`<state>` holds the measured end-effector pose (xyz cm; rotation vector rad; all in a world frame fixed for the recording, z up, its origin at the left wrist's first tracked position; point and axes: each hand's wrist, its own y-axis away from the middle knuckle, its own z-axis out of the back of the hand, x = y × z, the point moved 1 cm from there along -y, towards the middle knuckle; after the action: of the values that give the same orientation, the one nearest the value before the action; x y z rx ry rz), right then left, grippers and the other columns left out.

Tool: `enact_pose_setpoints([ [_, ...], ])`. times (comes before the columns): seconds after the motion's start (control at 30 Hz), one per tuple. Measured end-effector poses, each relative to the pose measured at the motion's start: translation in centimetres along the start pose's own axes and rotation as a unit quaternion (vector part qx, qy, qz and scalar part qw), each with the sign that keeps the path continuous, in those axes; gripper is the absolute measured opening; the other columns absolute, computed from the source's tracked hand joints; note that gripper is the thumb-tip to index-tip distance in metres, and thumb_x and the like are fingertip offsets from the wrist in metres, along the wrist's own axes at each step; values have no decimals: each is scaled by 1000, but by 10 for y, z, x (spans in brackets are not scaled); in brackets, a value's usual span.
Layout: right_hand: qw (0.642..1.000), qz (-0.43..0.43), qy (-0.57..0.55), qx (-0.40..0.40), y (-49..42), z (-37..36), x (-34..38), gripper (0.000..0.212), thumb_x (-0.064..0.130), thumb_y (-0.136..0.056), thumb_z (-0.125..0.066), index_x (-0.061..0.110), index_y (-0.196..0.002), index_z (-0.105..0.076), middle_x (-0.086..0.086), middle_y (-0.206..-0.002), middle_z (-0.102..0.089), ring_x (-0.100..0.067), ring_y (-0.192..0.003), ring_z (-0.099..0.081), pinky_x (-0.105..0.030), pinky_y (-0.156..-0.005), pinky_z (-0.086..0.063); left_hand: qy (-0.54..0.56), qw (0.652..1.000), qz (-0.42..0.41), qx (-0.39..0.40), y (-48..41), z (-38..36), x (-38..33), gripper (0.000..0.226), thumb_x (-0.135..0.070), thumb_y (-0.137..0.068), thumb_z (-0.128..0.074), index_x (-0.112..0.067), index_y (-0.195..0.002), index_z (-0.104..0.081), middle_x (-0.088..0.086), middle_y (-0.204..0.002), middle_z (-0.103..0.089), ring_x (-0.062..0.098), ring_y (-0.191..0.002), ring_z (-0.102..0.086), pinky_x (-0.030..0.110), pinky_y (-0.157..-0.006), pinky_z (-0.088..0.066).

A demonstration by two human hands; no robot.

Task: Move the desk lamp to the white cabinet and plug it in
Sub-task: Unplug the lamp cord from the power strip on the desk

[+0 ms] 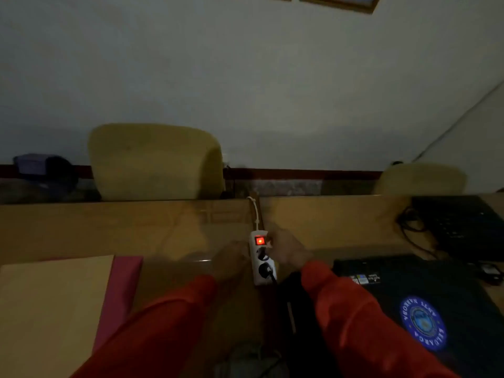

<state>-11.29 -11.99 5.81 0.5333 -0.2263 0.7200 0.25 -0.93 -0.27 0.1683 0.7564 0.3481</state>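
A white power strip (pixel 259 278) lies on the wooden desk (pixel 169 227), its red switch (pixel 260 240) glowing. Two black plugs sit in its sockets, and a black cable runs off its near end. My left hand (pixel 229 264) rests against the strip's left side, fingers curled; the blur hides whether it grips anything. My right hand (pixel 286 248) is at the strip's right side, fingers by the switch and the upper plug. Both arms wear red sleeves. No desk lamp or white cabinet is in view.
A closed black laptop (pixel 425 309) with a round blue sticker lies at the right, another dark device (pixel 463 227) with cables behind it. A tan folder (pixel 51 309) on pink paper lies at the left. Two yellow chairs (pixel 155 162) stand beyond the desk.
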Motion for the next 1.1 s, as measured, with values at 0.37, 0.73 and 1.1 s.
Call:
enact_pose_setpoints([
  [0.37, 995, -18, 66, 69, -32, -14, -6, 51, 28, -80, -71, 8, -124, -56, -14, -122, -63, -26, -111, -59, -35, -96, -49, 150, 988, 0, -44, -26, -26, 14, 58, -34, -88, -59, -13, -137, -38, 14, -141, -48, 27, -128, -45, 44, -108, -37],
  [0.73, 993, -38, 111, 35, -35, -26, 8, 35, 20, -83, -67, 3, -112, -58, -18, -118, -61, -29, -105, -61, -35, -83, -52, 144, 988, 9, -45, -30, -27, 16, 63, -35, -81, -62, -18, -137, -39, 13, -137, -53, 25, -124, -50, 46, -106, -42],
  [1.1, 990, -87, -105, -46, -7, 12, 16, 27, 28, -84, -62, 1, -80, -63, -17, -86, -69, -28, -75, -65, -30, -52, -43, 70, 996, -1, 56, -21, 5, 5, 57, -22, -86, -63, -14, -138, -39, 8, -134, -52, 21, -119, -51, 25, -98, -42],
])
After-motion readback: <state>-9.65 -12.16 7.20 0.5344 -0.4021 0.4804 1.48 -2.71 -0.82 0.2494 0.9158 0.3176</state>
